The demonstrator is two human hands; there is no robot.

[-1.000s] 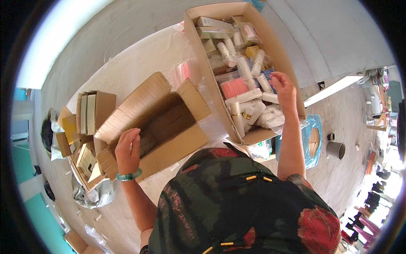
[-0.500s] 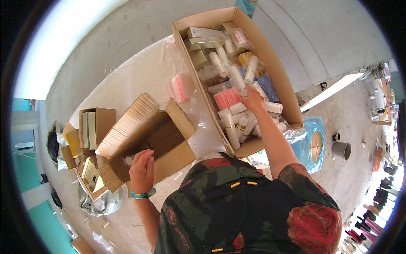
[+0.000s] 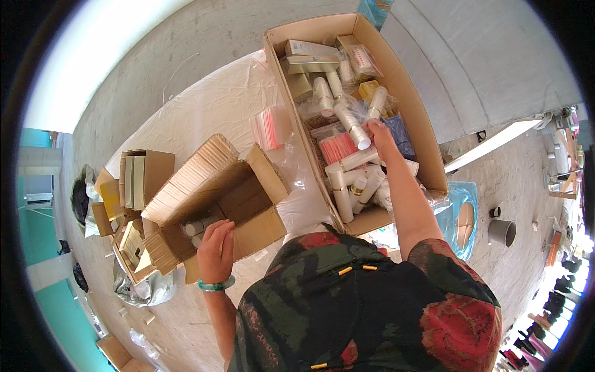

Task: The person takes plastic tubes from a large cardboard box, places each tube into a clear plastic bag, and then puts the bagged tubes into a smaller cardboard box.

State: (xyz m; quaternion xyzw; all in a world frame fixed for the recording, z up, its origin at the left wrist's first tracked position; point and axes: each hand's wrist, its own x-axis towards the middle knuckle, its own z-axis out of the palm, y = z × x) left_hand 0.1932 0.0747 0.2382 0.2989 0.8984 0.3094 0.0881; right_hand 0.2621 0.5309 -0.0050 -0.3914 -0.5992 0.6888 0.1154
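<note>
Over big box [image 3: 427, 155], R hand [image 3: 379, 131] maybe gripping tube [image 3: 351, 128]

Dark floral short-sleeved top with red blooms; green bangle [image 3: 217, 286] on left wrist.

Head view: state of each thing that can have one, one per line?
Big cardboard box: open, packed with white tubes and small cartons.
Small cardboard box: flaps open, a few white tubes inside.
Left hand: open, reaching into the small cardboard box.
Right hand: closing on a white tube in the big cardboard box.
Grey cup: upright on the floor.
</note>
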